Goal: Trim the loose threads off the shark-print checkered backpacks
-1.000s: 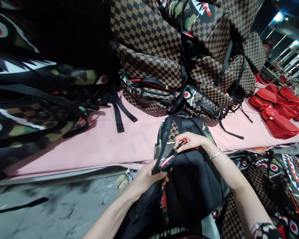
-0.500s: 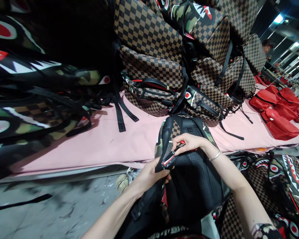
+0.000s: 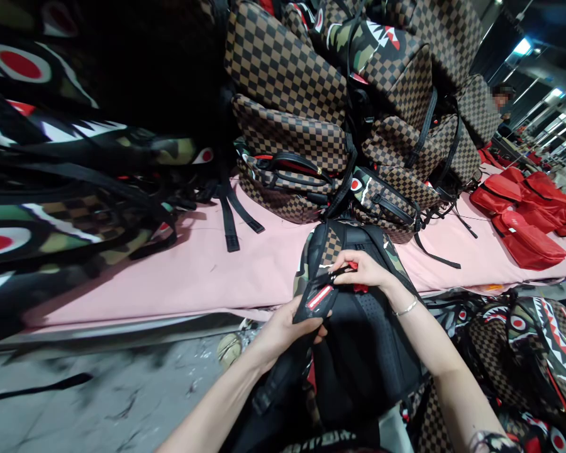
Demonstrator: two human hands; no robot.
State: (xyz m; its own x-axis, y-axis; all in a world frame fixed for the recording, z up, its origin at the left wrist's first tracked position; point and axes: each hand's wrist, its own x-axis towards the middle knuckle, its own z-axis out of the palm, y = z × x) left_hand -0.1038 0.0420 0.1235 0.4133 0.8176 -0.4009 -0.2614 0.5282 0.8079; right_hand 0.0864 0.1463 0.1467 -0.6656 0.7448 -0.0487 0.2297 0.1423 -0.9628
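A black backpack [image 3: 353, 352] lies back-side up before me, its padded straps showing and checkered and camouflage panels at its top. My left hand [image 3: 297, 327] is closed around one shoulder strap [image 3: 311, 318], thumb on top. On that strap is a red label with white lettering [image 3: 319, 297]. Just above the label, my right hand [image 3: 358, 270] pinches a small red-and-black tool [image 3: 343, 270]. Its exact kind is partly hidden by the fingers. More red shows under the right palm.
Stacked checkered shark-face backpacks [image 3: 287, 132] stand across the pink-covered table [image 3: 179, 277]. Dark camouflage bags [image 3: 66, 220] rise at the left, red bags [image 3: 523, 214] lie at the right. More backpacks [image 3: 523, 352] sit beside my right arm. A person [image 3: 502, 100] is far back.
My left hand has turned the strap so its red label faces up more fully. My right hand has shifted slightly right and up from the label, still pinching the tool.
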